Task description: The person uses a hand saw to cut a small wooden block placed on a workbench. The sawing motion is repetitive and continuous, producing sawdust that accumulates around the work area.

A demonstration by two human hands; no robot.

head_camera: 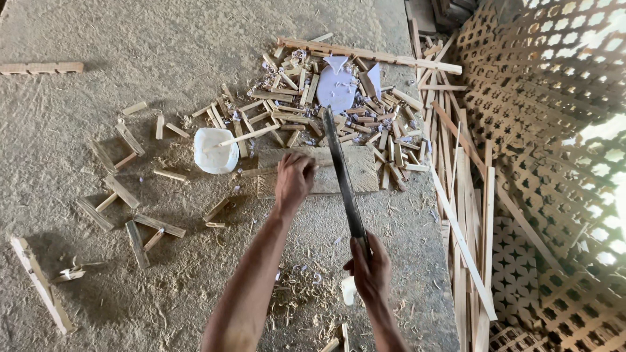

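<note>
A: Okay, quick pass. Where were the hands?

B: Right hand (370,268) was closed round the handle of a long dark blade (343,175), blade raised and pointing away over the block. Left hand (293,179) was curled down on the flat wooden block (355,171), fingers bent as if pinning something small. Couldn't tell for sure what was under them; a thin stick (251,173) seemed to run out to the left from there.

A: How far along did the work look?

B: Well into it, I'd judge. A big heap of short cut pieces (365,114) lay just beyond the block, with pale paper scraps (337,85) on top. Several small glued frames (117,195) were spread on the sawdust floor (78,117) to the left. Shavings lay near the knees.

A: And what was left?

B: Plenty, by the look. Long uncut strips (460,215) were stacked at the right beside the lattice panels (554,130). The piece under the left hand looked not yet cut.

A: Anything else?

B: White tub (215,151) with a stick in it, just left of the block.
</note>
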